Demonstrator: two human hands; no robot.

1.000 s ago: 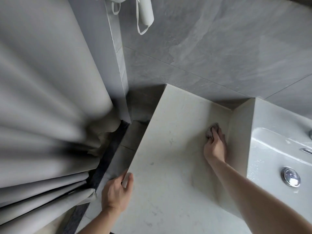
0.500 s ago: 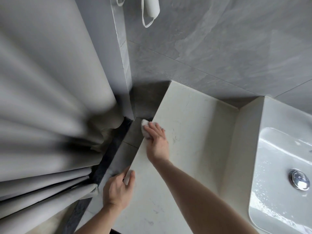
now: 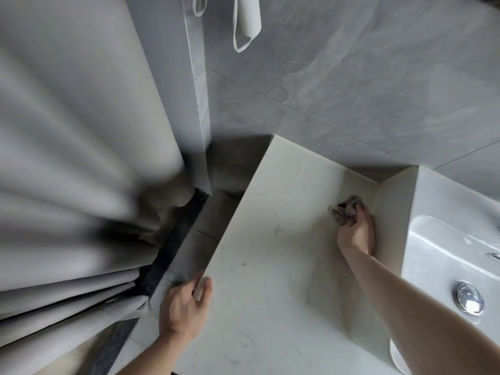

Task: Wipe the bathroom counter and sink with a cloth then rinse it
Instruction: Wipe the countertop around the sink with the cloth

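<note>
The right hand (image 3: 356, 230) grips a bunched grey cloth (image 3: 345, 211), pressing it onto the far right of the counter (image 3: 270, 266) beside the sink (image 3: 449, 239). The left hand (image 3: 184, 307) curls over the counter's near left edge, likely for support.

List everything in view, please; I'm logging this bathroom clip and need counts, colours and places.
cloth: one, grey-brown, bunched on the counter beside the sink's raised side
counter: one, off-white with faint marks, centre
sink: one, white, wet, right
drain plug: one, chrome, in the sink's basin
curtain: one, grey, gathered at left
wall tiles: several, grey, behind the counter
hanging strap item: one, white, top of the wall
left hand: one, grips the counter's left edge
right hand: one, grips the cloth
</note>
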